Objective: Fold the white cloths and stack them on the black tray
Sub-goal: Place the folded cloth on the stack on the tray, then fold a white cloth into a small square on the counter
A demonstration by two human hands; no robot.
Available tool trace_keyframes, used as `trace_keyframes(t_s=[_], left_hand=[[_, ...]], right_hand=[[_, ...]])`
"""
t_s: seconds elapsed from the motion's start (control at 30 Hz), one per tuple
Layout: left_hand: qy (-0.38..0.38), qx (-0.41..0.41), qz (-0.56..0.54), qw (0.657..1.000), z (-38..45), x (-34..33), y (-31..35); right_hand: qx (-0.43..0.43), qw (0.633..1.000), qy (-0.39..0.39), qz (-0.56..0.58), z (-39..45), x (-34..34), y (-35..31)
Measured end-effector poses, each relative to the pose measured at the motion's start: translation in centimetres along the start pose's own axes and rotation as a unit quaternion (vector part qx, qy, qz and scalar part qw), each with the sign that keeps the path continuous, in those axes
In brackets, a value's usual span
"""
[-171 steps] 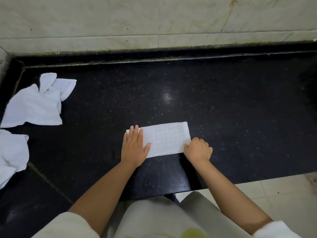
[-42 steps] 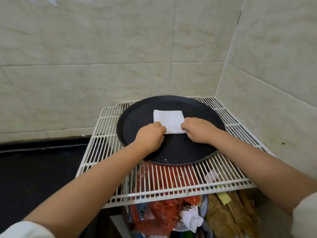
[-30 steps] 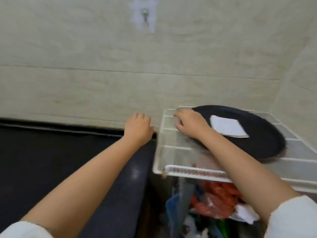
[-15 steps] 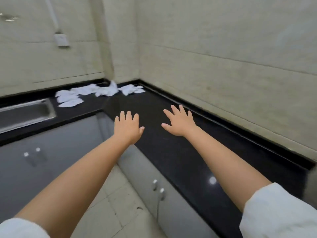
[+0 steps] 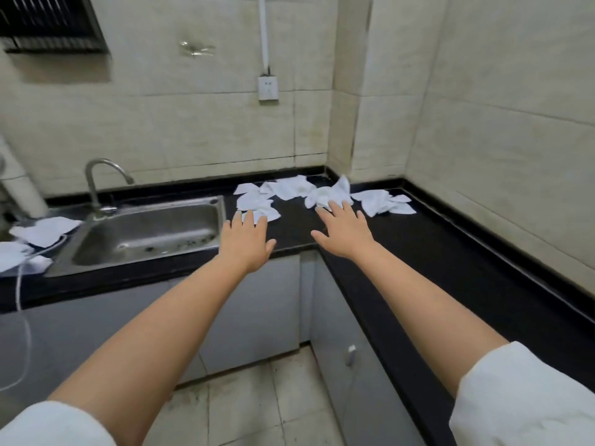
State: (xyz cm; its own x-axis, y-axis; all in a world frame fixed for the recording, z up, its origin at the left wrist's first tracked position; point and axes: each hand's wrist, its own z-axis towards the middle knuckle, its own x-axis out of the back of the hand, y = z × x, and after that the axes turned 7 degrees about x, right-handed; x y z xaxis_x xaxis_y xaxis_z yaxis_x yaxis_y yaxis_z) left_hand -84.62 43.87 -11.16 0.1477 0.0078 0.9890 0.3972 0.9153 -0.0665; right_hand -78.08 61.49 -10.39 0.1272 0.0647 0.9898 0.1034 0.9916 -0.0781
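Fingers straight and spread, our left hand (image 5: 246, 244) reaches forward palm down and holds nothing. Our right hand (image 5: 346, 235) does the same beside it, released and empty, its thumb pointing inward toward the left one. Both arms are stretched out, with white sleeves (image 5: 521, 400) pushed up toward the elbows.

Just past our fingertips lie the white cloths (image 5: 309, 196), crumpled and unfolded, scattered over the corner of the black countertop (image 5: 450, 262) where its two runs meet. From this angle our left fingertips overlap the nearest cloth and our right fingertips overlap the middle heap, but we cannot tell whether either hand touches the fabric or hovers above it. One cloth sits apart at the right end of the scatter, near the side wall.

Left of the cloths a steel sink (image 5: 141, 233) is set into the counter, with a curved faucet (image 5: 103, 185) behind it. More white cloths or papers (image 5: 42, 233) lie left of the sink. A wall socket (image 5: 268, 88) hangs on the tiled wall above. Grey cabinet doors (image 5: 257, 304) stand below.
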Motion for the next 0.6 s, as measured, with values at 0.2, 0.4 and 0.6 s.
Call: trace_keyframes(t_s=[0.2,0.4,0.6], left_hand=[[-0.022,0.048,0.007,0.999,10.3,-3.8,-6.1],[-0.058,0.040,0.001,0.998,23.5,-9.5,-10.4],[-0.111,-0.002,-0.013,0.994,37.4,-16.4,-13.1]], right_hand=[[0.040,0.999,-0.036,0.006,12.6,-4.2,-1.0],[0.016,0.998,-0.067,0.006,25.8,-10.1,-0.6],[-0.054,0.990,-0.122,0.033,38.3,-16.4,0.4]])
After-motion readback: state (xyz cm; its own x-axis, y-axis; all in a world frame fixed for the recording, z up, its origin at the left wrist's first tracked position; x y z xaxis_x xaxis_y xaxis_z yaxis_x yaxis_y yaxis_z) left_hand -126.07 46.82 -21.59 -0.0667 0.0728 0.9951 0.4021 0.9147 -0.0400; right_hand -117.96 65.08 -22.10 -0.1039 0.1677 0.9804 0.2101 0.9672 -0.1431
